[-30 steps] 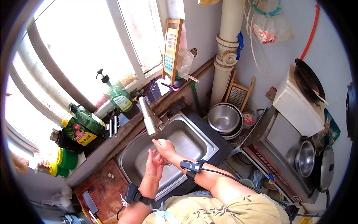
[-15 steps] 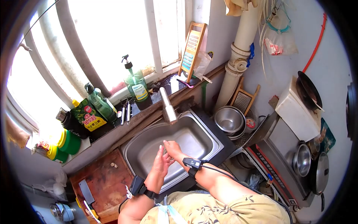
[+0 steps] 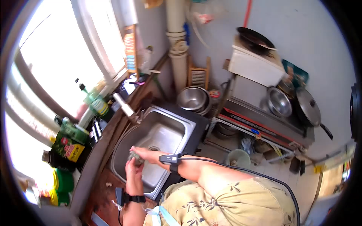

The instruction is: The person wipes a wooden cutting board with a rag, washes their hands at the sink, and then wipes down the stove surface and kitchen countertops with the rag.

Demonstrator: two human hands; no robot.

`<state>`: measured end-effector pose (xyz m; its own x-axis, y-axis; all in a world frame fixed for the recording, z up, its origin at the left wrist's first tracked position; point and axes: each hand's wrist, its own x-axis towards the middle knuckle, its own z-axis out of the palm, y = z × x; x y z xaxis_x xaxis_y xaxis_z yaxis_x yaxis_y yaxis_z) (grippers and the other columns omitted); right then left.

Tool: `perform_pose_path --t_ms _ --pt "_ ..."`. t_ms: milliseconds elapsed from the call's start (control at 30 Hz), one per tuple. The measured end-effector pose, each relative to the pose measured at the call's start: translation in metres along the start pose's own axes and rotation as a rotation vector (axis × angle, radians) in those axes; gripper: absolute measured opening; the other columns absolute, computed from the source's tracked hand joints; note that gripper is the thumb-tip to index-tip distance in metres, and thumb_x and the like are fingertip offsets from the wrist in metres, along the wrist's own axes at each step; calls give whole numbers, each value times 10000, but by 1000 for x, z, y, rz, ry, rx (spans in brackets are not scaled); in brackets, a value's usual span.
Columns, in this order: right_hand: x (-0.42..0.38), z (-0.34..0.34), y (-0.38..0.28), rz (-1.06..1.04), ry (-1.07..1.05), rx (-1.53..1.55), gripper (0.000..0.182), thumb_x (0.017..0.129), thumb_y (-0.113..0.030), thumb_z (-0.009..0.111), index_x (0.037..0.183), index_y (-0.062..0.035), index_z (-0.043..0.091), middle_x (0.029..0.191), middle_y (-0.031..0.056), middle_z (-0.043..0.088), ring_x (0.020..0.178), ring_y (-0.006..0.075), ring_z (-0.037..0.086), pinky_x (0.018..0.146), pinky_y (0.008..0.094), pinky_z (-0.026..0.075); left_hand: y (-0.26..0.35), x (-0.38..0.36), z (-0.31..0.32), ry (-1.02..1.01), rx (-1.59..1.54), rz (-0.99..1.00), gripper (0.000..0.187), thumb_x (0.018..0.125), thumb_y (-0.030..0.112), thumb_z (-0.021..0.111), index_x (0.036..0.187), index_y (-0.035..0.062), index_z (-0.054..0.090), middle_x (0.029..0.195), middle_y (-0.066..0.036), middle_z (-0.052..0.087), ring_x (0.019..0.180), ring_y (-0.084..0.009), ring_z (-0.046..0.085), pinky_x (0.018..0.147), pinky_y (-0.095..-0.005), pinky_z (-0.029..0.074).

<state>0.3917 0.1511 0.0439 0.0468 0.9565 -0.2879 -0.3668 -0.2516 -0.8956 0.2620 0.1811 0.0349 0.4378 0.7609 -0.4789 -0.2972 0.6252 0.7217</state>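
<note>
Both hands are over the left part of the steel sink point(image 3: 177, 130). My left hand point(image 3: 131, 168) reaches up from below and my right hand point(image 3: 145, 152) comes in from the right, each wrist wearing a black band. They are pressed together around a small grey lump point(image 3: 136, 158), which is blurred and mostly hidden by the fingers. The tap point(image 3: 125, 107) juts out above and to the left of the hands, apart from them.
Bottles point(image 3: 95, 102) line the window sill on the left. Stacked steel bowls point(image 3: 192, 98) stand behind the sink. To the right is a stove point(image 3: 260, 118) with a pot point(image 3: 279, 101) and a lidded pan point(image 3: 307, 106). A wooden board point(image 3: 107, 190) lies left of the sink, and a small bucket point(image 3: 238, 158) stands on the floor.
The view has swung right and blurred. My hands have drawn back from under the tap toward the sink's near left side and now clasp a grey lump.
</note>
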Motion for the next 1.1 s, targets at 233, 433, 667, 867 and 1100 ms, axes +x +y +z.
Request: perform_pose_path --t_ms 233,433,667,867,1100 --pt "-55 -12 -1 198 96 293 523 881 -545 364 1126 -116 534 1104 105 560 973 273 552 799 461 473 10 -10 6 58 53 208 184 866 218 504 985 79 520 934 -58 587 856 -215 577 690 -349 495" --pt "-112 -38 4 -15 245 540 455 875 -516 417 1060 -131 573 999 49 610 934 211 574 824 428 459 -22 -15 39 -75 121 182 187 892 213 469 983 55 508 941 -76 577 833 -219 583 719 -341 496" --pt "-154 -79 -9 -352 105 887 285 877 -271 499 1129 -140 527 1023 25 592 866 175 580 711 335 477 -29 -32 100 -274 22 97 208 908 227 448 1001 49 502 978 -100 570 893 -249 572 777 -385 485" --pt "-199 -111 -30 -138 174 847 309 861 -234 530 1163 -173 506 954 -8 579 790 145 554 695 283 453 -20 -71 179 -568 64 -91 329 916 222 363 1138 9 482 1106 -129 553 990 -264 554 867 -401 451" --pt "-291 -210 -30 -338 647 525 307 851 -262 543 1112 -101 533 1021 31 581 911 158 557 832 339 425 -91 -103 298 -624 235 18 128 897 157 478 959 59 532 906 -37 587 815 -131 564 745 -281 466"
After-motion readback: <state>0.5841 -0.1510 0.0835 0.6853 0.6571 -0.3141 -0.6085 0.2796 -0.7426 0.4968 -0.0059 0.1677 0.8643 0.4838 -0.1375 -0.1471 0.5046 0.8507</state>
